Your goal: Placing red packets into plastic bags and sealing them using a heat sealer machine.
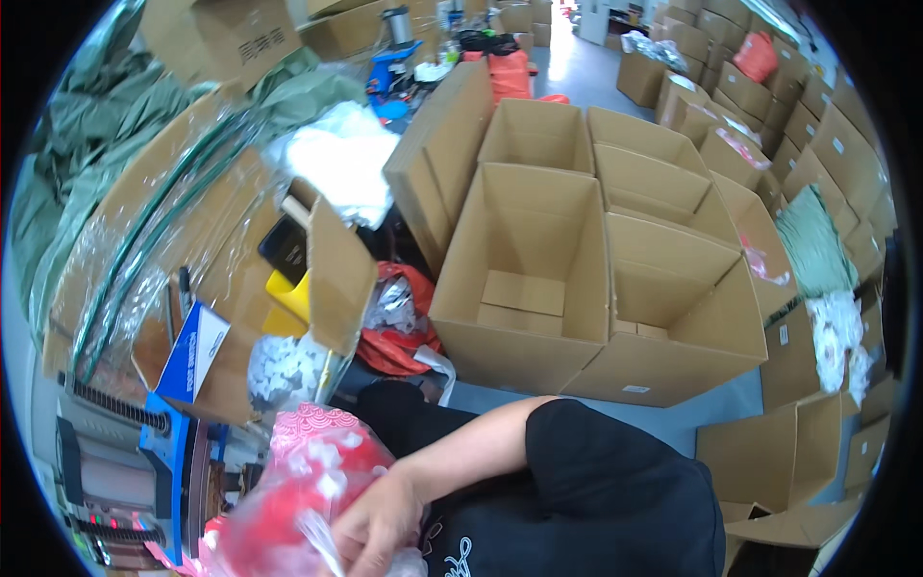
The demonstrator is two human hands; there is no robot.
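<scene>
The large open carton [510,351] standing in the middle serves as the landmark. To its near left, at the lower edge of the view, is the clear plastic bag [279,495] with red and pink contents and whitish pieces showing through, partly blurred. The right hand [380,524] is at it, fingers bent and close together against the film; their tips run into the lower edge, so whether they pinch it cannot be told. The left hand does not show. As far as can be judged, the bag is already filled and its handling is unfinished: it is not yet set down in or beside the carton, and whether its mouth is closed cannot be made out. Farther left of the carton, just past the bag, stands a blue-framed machine [168,471] with dark springs. Between carton and bag lies a red bag [409,356], and left of that a bag of white pieces [281,370] and an upright cardboard flap [343,274] crowd the near side. A blue-and-white box [195,358] lies beyond these. Flat cardboard [437,159] leans at the carton's far left; a second open carton [673,361] adjoins its right side, hemming in that side.
</scene>
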